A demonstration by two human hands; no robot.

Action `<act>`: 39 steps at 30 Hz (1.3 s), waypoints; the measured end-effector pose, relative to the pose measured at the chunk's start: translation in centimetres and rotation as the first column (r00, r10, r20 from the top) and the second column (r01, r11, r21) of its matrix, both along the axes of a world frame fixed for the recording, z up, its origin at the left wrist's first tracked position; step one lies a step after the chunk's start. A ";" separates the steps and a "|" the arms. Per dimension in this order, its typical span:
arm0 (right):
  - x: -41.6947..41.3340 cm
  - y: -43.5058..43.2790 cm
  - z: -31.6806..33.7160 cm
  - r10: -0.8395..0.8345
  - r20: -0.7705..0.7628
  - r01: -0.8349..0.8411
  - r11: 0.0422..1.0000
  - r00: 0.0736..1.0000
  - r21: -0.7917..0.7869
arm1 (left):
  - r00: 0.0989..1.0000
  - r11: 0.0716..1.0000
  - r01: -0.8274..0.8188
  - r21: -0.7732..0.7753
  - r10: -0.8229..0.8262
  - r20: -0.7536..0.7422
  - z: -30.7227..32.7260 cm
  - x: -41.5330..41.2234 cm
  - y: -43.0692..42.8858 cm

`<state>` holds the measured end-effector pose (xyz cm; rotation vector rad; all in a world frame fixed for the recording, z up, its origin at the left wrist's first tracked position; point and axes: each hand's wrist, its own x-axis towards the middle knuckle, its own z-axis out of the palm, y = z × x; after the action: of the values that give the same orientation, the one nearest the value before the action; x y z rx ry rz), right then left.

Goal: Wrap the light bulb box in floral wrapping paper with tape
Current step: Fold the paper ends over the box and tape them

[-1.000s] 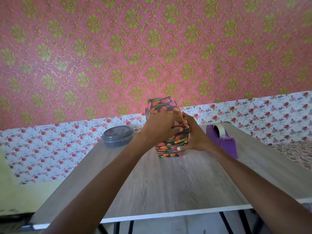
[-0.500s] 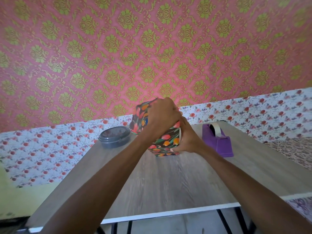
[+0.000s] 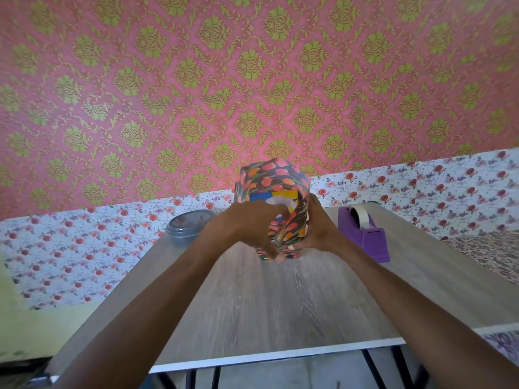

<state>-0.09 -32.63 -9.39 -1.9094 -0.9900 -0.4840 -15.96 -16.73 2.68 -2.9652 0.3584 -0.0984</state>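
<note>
Box: light bulb box (image 3: 273,198) sitting inside floral wrapping paper (image 3: 276,175), blue-yellow end showing.
Hands: left hand (image 3: 247,226) clutching the box's front, right hand (image 3: 318,231) gripping its right side.

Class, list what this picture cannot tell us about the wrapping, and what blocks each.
Head view, any tape on seams: hidden by left hand and right hand.
Head view, light bulb box print: mostly covered by floral wrapping paper.
Head view, grey container contents: lid on, blurred.
</note>
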 end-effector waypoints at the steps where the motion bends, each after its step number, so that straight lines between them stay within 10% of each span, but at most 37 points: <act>1: 0.0 0.1 0.0 -0.004 0.007 0.004 1.000 1.000 -0.003 | 0.994 0.997 -0.018 0.079 0.009 0.106 -0.7 0.3 -0.1; 8: 0.3 0.3 0.0 -0.034 -0.025 0.035 0.999 0.999 0.005 | 0.816 0.991 0.133 0.006 -0.113 0.567 -2.1 0.7 1.0; 13: 0.4 -0.1 0.2 -0.038 -0.098 0.041 0.999 0.994 0.027 | 0.449 0.787 0.538 -0.301 0.034 0.893 -6.1 1.4 3.4; 18: 0.9 -0.6 0.4 -0.037 -0.175 0.042 0.999 0.984 0.028 | 0.823 0.321 0.411 -0.853 0.271 0.499 -9.9 3.8 4.4; 21: 0.8 -1.0 0.5 -0.009 -0.233 0.014 1.000 0.972 0.022 | 0.960 0.288 0.217 -0.933 0.112 0.258 -10.8 5.3 4.9; 39: -1.2 -0.9 2.0 -0.067 -0.380 0.129 0.982 0.923 0.138 | 0.956 0.171 0.116 -0.978 0.247 0.156 -10.8 6.7 1.8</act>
<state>-1.28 -33.55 -7.38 -1.8217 -0.5893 -0.2328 -9.26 -14.90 -8.10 -4.1467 0.0782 -1.2431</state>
